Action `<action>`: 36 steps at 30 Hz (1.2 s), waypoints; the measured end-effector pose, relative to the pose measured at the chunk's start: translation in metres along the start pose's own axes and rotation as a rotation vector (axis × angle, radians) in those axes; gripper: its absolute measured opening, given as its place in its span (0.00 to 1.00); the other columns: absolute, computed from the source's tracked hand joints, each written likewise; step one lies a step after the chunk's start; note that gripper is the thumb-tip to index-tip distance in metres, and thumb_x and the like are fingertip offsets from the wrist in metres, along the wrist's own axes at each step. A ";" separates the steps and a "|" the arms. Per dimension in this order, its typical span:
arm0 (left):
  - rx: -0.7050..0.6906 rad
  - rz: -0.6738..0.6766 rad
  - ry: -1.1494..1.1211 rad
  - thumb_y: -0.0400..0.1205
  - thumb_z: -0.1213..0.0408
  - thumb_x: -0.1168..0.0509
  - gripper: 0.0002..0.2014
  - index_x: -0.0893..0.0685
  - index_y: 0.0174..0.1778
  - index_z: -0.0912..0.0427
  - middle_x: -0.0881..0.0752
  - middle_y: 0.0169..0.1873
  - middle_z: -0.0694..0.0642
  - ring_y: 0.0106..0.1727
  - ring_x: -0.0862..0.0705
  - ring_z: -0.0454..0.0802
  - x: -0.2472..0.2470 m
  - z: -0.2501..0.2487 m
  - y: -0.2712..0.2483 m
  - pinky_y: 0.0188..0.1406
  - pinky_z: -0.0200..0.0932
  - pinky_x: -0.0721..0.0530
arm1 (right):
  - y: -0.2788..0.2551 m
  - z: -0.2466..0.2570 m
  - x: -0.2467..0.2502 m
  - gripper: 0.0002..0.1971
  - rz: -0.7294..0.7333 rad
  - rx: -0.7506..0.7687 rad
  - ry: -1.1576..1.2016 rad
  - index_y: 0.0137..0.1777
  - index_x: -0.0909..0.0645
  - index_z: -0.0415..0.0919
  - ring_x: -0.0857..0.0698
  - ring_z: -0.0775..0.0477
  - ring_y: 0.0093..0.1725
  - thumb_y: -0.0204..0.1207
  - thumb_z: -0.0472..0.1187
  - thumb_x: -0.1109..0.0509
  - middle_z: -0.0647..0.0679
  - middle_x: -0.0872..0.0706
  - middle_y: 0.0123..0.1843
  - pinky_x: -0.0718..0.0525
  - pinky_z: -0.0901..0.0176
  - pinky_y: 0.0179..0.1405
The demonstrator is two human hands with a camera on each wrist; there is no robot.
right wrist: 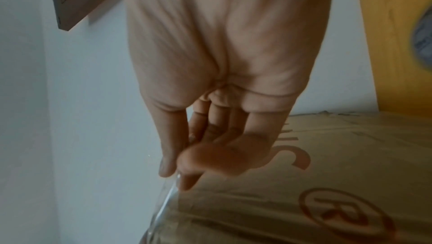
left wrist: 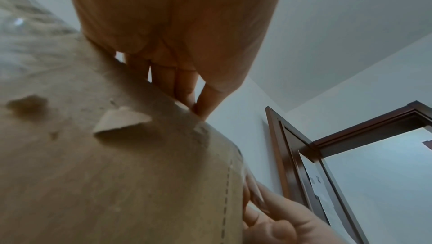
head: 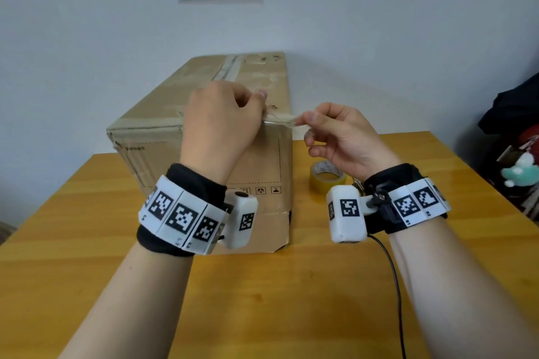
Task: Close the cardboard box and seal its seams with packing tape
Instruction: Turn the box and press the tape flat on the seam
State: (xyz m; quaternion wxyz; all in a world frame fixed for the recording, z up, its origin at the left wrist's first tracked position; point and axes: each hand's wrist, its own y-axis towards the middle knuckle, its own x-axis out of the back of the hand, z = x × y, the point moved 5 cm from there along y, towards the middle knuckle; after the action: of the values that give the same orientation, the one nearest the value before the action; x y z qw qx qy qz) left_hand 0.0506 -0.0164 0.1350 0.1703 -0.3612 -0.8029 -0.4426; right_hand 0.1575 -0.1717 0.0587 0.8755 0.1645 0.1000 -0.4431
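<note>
Cardboard fills the middle of the head view: the closed cardboard box [head: 204,114] stands on the yellow wooden desk [head: 262,300], pushed back toward the white wall [head: 379,23], with older tape strips running along its top. Left of centre, the left hand [head: 220,122] is curled over the box's near top edge, thumb and forefinger pinching one end of a stretched strip of tape [head: 284,119]. To its right, the right hand [head: 344,137] pinches the other end between thumb and forefinger, while its remaining fingers are loosely bent and apart. Lower right of the box, the roll of packing tape [head: 326,176] lies flat on the desk, just beside the box and partly hidden by the right wrist. A cable [head: 393,285] trails from the right wristband toward the near edge. Dark clothing and a plush toy [head: 519,172] sit at the far right.

Only the left wrist view shows a torn paper flap [left wrist: 121,120] lifting from the box face, the fingers [left wrist: 184,89] pressed together at the top edge, and a brown door frame [left wrist: 292,155] behind. Only the right wrist view shows red printing [right wrist: 346,216] on the box side and the clear tape [right wrist: 168,198] glinting below the pinching fingertips [right wrist: 187,183].
</note>
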 end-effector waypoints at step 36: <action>-0.013 -0.014 0.138 0.70 0.42 0.33 0.17 0.26 0.26 0.50 0.22 0.26 0.43 0.45 0.17 0.55 -0.029 -0.003 0.009 0.49 0.63 0.15 | 0.026 -0.051 0.007 0.15 -0.044 -0.274 -0.070 0.39 0.21 0.45 0.22 0.49 0.29 0.64 0.55 0.22 0.48 0.19 0.32 0.21 0.59 0.26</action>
State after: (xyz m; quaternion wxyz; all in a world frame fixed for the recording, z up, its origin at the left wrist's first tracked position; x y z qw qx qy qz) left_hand 0.0770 -0.0283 0.1250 0.2197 -0.3255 -0.7889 -0.4727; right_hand 0.1806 -0.1431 0.0141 0.8829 0.0259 0.1324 -0.4498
